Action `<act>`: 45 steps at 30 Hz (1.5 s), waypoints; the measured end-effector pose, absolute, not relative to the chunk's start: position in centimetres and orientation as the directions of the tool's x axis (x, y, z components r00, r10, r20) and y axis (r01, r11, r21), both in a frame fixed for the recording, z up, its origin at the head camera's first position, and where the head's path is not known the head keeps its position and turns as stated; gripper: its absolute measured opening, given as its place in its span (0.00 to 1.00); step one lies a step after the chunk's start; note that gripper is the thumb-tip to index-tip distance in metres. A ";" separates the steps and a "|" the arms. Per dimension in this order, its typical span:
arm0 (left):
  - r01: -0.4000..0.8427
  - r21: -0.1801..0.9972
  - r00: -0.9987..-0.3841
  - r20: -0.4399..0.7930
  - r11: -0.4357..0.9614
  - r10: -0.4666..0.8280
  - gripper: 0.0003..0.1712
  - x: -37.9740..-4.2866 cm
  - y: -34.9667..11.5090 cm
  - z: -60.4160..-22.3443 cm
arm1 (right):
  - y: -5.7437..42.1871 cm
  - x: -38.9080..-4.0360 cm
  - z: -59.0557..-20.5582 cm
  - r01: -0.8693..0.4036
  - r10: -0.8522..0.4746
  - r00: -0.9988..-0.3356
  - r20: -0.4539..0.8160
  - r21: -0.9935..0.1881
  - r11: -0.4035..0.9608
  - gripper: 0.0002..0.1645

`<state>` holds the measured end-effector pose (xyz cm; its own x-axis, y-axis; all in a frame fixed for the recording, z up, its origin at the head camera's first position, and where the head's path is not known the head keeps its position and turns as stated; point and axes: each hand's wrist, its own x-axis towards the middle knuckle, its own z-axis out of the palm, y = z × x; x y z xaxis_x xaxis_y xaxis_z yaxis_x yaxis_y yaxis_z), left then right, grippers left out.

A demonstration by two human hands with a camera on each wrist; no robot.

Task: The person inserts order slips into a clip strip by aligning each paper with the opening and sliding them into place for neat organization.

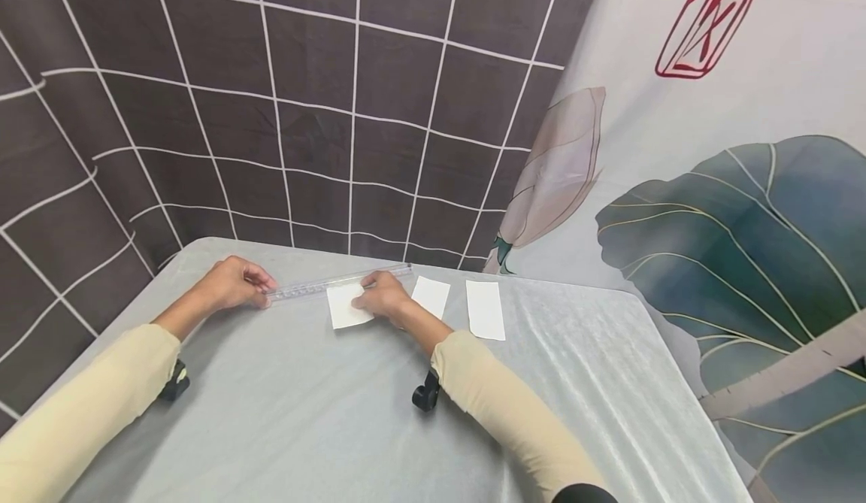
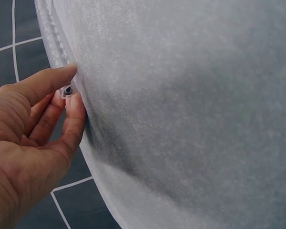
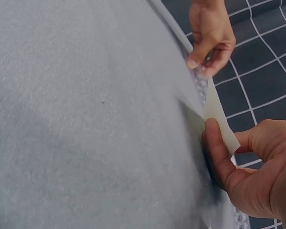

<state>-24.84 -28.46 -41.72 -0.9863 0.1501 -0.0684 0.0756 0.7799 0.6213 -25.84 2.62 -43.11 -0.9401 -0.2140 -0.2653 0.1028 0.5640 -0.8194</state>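
Observation:
A long clear plastic strip with a bumpy, patterned surface [image 1: 304, 289] lies across the far part of the table in the head view. My left hand [image 1: 233, 285] pinches its left end between thumb and fingers; a small dark ring shows at that end in the left wrist view. A white paper card [image 1: 343, 309] is pinched by my right hand [image 1: 389, 296] at its right side, in front of the strip. In the right wrist view the card [image 3: 217, 112] is tilted up off the cloth, with the strip partly hidden behind it.
Two more white cards, one [image 1: 433, 292] just behind my right wrist and another [image 1: 484, 310] farther right, lie on the grey cloth-covered table [image 1: 304, 413]. A dark gridded curtain [image 1: 311, 142] hangs behind the far edge, and a leaf-printed one [image 1: 744, 247] at the right.

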 end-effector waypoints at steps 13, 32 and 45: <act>0.077 0.628 -0.986 -0.067 0.774 0.152 0.19 -24.7 -28.4 -41.6 | 1.1 -25.4 -43.2 0.087 -0.213 -0.945 -0.250 -0.816 0.572 0.32; 0.070 0.626 -0.987 -0.069 0.777 0.144 0.19 -24.9 -28.3 -41.8 | -0.9 -24.7 -43.1 0.083 -0.217 -0.944 -0.247 -0.818 0.570 0.31; 0.078 0.622 -0.986 -0.068 0.779 0.153 0.18 -24.8 -28.3 -41.6 | -2.4 -24.2 -43.1 0.066 -0.217 -0.947 -0.235 -0.806 0.588 0.31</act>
<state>-24.77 -28.30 -41.60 -0.9859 0.1529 -0.0684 0.0778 0.7794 0.6217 -24.19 -2.39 -43.11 -0.9473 -0.2172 -0.2353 0.0655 0.5878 -0.8064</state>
